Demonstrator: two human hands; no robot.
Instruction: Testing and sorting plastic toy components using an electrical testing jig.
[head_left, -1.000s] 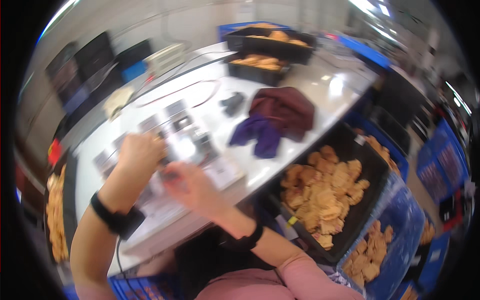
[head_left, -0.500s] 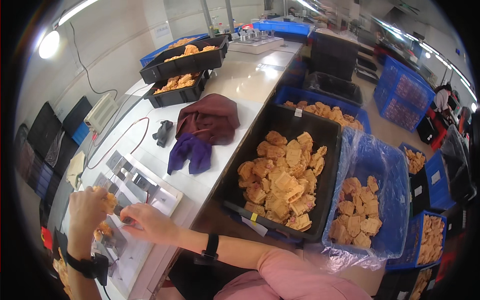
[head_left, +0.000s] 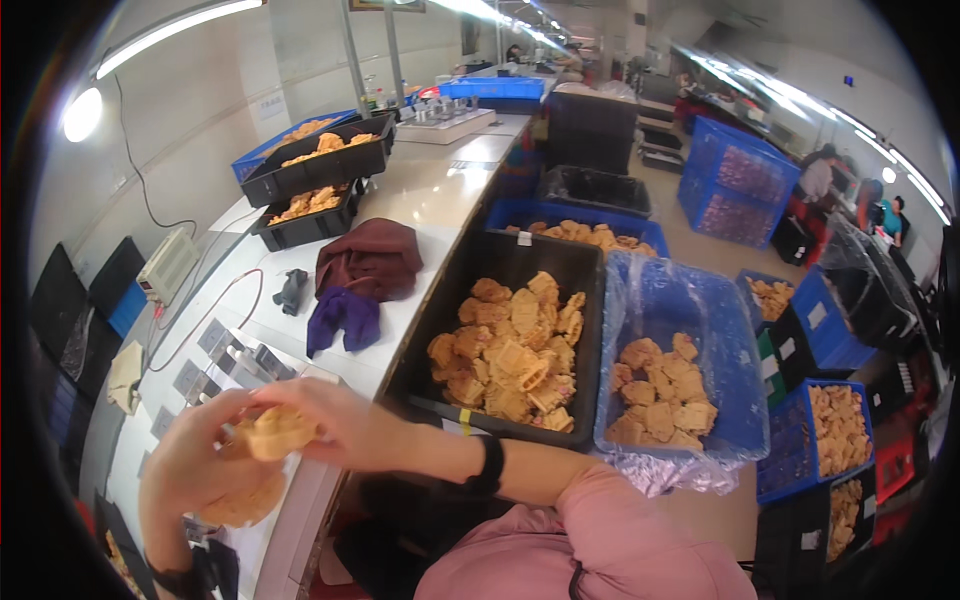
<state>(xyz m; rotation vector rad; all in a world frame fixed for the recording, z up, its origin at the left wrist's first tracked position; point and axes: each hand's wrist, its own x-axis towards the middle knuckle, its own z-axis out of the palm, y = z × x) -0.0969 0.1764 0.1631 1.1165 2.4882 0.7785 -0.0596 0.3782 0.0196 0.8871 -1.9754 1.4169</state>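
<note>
Above the left part of the bench, both hands are close together around a tan molded plastic part (head_left: pixel 280 432). My left hand (head_left: pixel 190 455) curls its fingers round the left side of it. From the right, my right hand (head_left: pixel 345 425) closes on the part's top and right side. A second tan piece (head_left: pixel 245 500) shows just below my left hand; whether it touches the palm I cannot tell. Behind the hands stands a bench fixture (head_left: pixel 250 362) with metal blocks and white pegs, partly hidden by the fingers.
To the right of the bench, a black bin (head_left: pixel 408 385) and a blue plastic-lined bin (head_left: pixel 745 400) hold tan parts. Purple cloth (head_left: pixel 345 318) and brown cloth (head_left: pixel 370 260) lie on the bench. Stacked black trays (head_left: pixel 262 188) of parts stand farther back. People work in the far background.
Both hands have risen from the fixture and come together around the tan part. My right hand was pinching a small dark thing at the fixture, which no longer shows. The view has shifted.
</note>
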